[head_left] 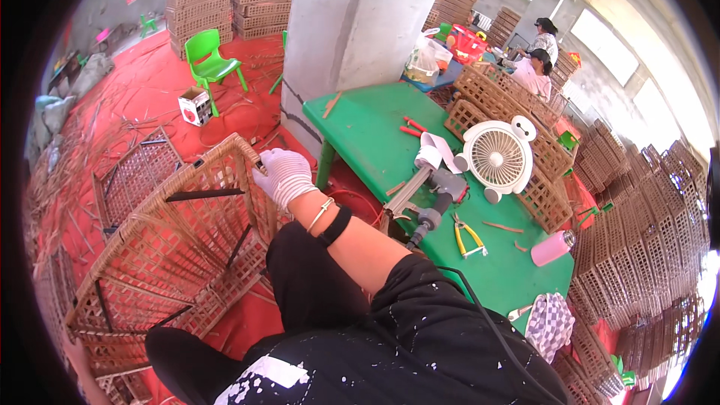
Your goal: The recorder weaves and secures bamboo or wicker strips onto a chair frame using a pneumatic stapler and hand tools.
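Note:
A large brown woven basket [172,240] with dark metal bars in its frame stands tilted in front of my knees, its openwork inner side showing. My right hand [285,178], in a white glove, is closed on the basket's upper right rim. At the far lower left, my left hand [73,349] is at the basket's lower edge; its fingers are partly hidden and appear to grip the rim. To the right, on a green table [375,120], lie a grey and black power tool [435,210], yellow-handled pliers [469,238] and red-handled pliers [412,126].
The table also holds a white fan [496,156], a white roll [430,153], a pink bottle [551,248] and a checkered cloth [550,326]. A grey pillar [352,30] rises behind it. Basket stacks [637,232] stand right; a green chair [210,60] stands far left. Two people sit beyond.

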The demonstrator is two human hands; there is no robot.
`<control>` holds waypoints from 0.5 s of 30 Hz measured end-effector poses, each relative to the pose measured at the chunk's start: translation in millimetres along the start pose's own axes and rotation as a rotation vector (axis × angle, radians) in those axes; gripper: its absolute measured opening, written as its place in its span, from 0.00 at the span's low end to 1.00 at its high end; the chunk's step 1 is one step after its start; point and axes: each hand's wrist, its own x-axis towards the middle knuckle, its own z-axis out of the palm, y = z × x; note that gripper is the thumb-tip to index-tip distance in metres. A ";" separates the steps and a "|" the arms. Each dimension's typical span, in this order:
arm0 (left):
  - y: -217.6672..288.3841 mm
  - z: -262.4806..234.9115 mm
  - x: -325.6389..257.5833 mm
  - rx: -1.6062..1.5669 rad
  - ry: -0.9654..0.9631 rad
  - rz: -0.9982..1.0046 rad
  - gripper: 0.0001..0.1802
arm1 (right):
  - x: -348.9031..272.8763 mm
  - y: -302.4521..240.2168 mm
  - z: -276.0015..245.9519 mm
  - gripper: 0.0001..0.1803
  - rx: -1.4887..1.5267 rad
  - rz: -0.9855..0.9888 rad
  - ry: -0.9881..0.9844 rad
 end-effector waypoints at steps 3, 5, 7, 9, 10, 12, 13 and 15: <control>0.3 -5.9 -6.8 0.038 0.052 0.033 0.27 | 0.7 0.2 -1.1 0.18 0.022 0.009 -0.014; 20.3 0.0 -7.9 -0.031 0.017 0.045 0.26 | -2.1 6.0 -0.8 0.18 0.007 0.003 -0.009; 40.1 -1.1 -7.0 -0.104 -0.051 -0.004 0.26 | -4.5 6.6 -3.3 0.18 -0.017 0.026 0.002; 15.9 -32.3 -22.6 -0.147 -0.133 -0.079 0.26 | -5.2 -7.5 14.3 0.15 0.059 -0.044 0.059; -24.3 -62.1 -46.4 -0.114 -0.154 -0.112 0.26 | -2.8 -25.6 23.8 0.13 0.066 -0.075 0.060; 66.0 -34.5 -28.2 -0.097 -0.190 0.024 0.24 | -3.5 2.5 13.8 0.12 -0.252 -0.211 -0.025; 104.6 -40.3 -30.4 -0.219 -0.192 -0.030 0.23 | -5.0 9.4 -1.8 0.12 -0.304 -0.311 -0.093; 111.6 -59.1 -31.9 0.202 -0.107 -0.151 0.24 | -9.4 6.5 -11.3 0.16 -0.010 -0.105 -0.055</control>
